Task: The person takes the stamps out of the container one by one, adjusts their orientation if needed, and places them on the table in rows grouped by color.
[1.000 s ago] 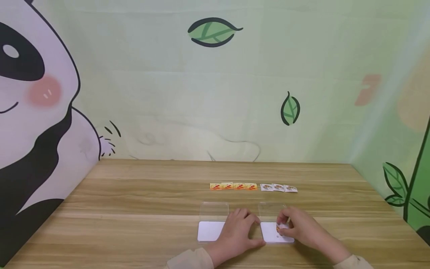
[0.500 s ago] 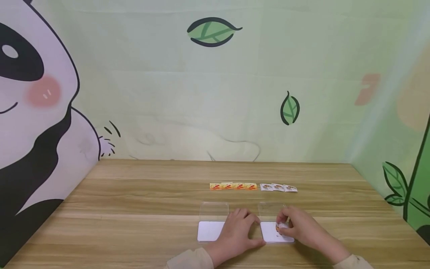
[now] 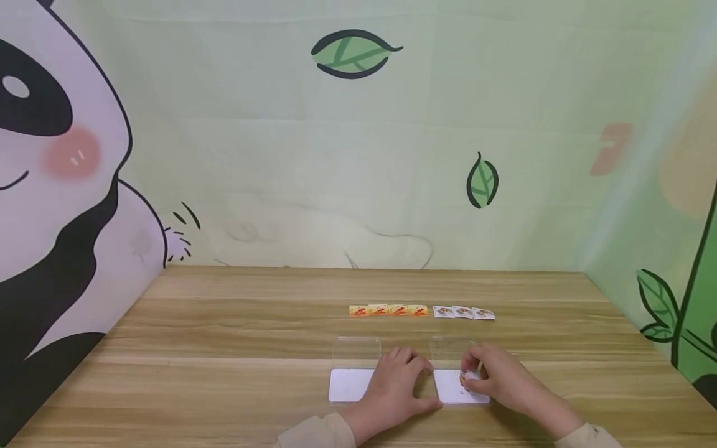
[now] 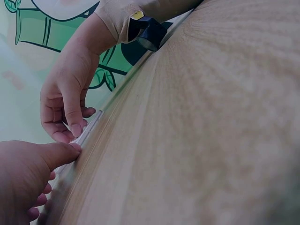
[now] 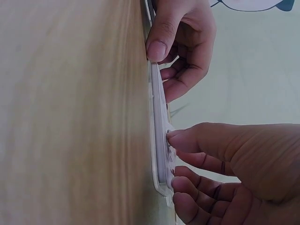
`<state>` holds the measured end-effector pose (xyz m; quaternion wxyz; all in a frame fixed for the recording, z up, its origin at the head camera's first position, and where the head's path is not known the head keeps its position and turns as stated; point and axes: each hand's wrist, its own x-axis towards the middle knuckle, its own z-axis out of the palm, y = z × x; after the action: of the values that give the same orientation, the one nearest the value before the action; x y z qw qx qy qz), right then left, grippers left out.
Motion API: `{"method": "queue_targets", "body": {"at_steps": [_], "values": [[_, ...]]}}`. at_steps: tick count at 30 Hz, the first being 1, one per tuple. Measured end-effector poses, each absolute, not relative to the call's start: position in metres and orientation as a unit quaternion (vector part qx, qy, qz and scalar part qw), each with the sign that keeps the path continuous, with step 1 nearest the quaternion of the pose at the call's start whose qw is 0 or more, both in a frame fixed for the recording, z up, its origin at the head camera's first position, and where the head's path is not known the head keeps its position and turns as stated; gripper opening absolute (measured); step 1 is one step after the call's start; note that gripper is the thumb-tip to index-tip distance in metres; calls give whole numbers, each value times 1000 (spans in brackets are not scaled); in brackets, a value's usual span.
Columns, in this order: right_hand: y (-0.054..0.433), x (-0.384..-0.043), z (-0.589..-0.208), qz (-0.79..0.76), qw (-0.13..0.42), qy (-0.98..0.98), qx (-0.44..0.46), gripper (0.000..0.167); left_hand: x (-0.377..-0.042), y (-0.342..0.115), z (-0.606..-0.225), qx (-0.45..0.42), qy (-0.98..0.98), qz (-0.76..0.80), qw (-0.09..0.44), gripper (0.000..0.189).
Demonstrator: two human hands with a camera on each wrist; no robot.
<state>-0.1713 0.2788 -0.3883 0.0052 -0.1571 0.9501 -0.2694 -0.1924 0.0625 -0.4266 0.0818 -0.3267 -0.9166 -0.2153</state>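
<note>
Two clear plastic cases with raised lids lie side by side in the head view, each with a white base: the left case [image 3: 350, 384] and the right case [image 3: 448, 392]. My left hand [image 3: 391, 389] sits between them, holding the right case by its left side with thumb and index finger at its corners. Above that case's white surface, my right hand [image 3: 504, 376] pinches a small picture sticker [image 3: 463, 378] between thumb and fingers. Most of the sticker is hidden by the fingers. In the right wrist view the right thumb [image 5: 185, 140] is close against the case's edge [image 5: 159, 126].
A row of several orange-and-yellow picture stickers [image 3: 389, 310] lies farther back on the wooden table [image 3: 224, 348]. Beside it are three white picture stickers [image 3: 463, 312]. A cloth backdrop [image 3: 269, 137] with a panda and leaves stands behind the table.
Both hands keep their places on and over the right case. The sticker in the right hand shifts very slightly; the stickers at the back stay put.
</note>
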Motion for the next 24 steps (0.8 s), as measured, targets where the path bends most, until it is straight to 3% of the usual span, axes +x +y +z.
{"method": "queue_targets", "body": {"at_steps": [24], "values": [[279,-173,-391,-259,-24,951,-167,14,-193,63,-427,-332,-913,-221,88,44]]}}
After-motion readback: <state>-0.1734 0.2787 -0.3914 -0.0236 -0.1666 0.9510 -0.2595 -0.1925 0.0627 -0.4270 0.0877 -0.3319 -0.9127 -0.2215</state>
